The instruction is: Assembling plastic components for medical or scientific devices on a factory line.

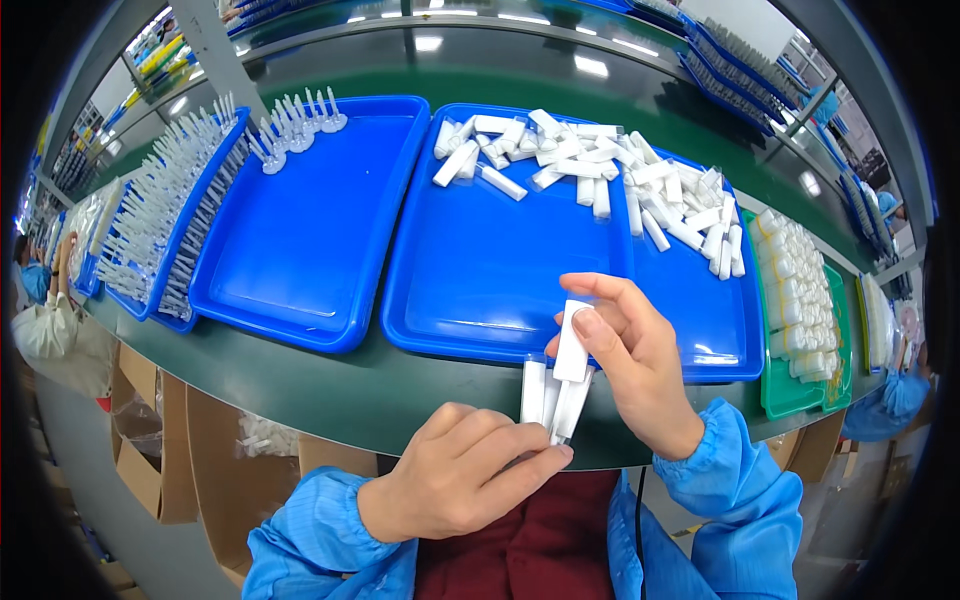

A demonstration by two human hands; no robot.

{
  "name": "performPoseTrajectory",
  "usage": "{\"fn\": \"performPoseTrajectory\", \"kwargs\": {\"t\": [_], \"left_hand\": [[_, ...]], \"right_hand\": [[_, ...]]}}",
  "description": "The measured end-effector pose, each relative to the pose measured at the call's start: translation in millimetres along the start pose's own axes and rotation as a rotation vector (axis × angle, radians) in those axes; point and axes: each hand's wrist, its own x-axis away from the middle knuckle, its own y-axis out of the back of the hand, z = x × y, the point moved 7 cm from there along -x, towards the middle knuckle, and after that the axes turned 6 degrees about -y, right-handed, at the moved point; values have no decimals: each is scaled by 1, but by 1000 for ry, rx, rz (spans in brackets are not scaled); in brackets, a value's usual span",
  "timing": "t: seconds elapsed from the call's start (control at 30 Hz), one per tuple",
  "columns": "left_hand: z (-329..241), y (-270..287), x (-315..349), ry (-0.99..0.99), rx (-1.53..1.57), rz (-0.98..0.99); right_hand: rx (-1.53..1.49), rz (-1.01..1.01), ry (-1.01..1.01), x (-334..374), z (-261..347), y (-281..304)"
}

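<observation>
Closed around several white rectangular tubes with clear ends [533, 392], my left hand [462, 468] is over the near edge of the bench. My right hand [640, 360] pinches one white rectangular tube [571, 348] between thumb and fingers. Its lower end touches or overlaps the bunch in the left hand; which one I cannot tell. Just beyond both hands lies a blue tray [490, 285], with many similar white tubes [502, 183] heaped at its far side. The heap continues into a second blue tray [690, 310] on the right.
On the left, another blue tray [300, 255] has clear stemmed parts [272, 150] standing in its far corner. Beside it, a tilted tray holds many upright stemmed parts [150, 225]. White cylinders [800, 285] fill a green tray [782, 398] at right. Cardboard boxes [225, 465] stand below the bench.
</observation>
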Motion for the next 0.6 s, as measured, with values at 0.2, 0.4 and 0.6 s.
{"fn": "performPoseTrajectory", "kwargs": {"t": [0.2,0.4,0.6], "left_hand": [[-12,-12,-9,-49,-16,95],[-19,-15,-10,-110,-100,45],[-10,-12,1,-28,-102,-176]], "right_hand": [[303,-174,203,25,10,22],[436,-155,388,49,9,16],[383,-223,562,70,4,16]]}}
